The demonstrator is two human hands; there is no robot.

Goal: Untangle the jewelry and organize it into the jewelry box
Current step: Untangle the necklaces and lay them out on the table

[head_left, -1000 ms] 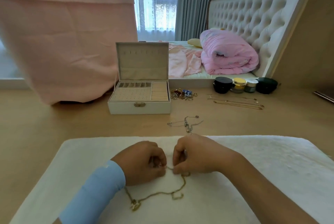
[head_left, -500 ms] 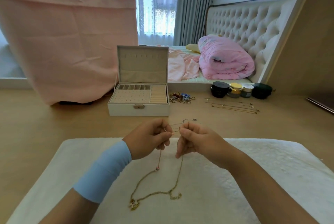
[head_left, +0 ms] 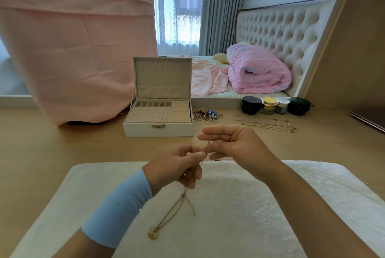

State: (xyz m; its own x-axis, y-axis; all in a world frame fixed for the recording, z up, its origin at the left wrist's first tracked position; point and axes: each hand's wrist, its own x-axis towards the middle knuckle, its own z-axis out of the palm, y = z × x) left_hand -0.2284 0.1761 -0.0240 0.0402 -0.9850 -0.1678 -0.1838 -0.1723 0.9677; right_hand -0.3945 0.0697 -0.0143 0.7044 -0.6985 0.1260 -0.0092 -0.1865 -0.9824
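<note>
The tangled gold chains hang down onto the white towel, pinched at the top by the left hand and the right hand, which are close together. Several necklaces lie straightened on the table. The open jewelry box looks unfilled, so most of the work likely remains.

We see a pale wooden surface. Nearest us a white towel covers its middle. Beyond it, left of centre, an open jewelry box stands. Just right of the box lies a heap of rings and charms, then thin chains laid straight, with four jars at the far edge behind them.
</note>
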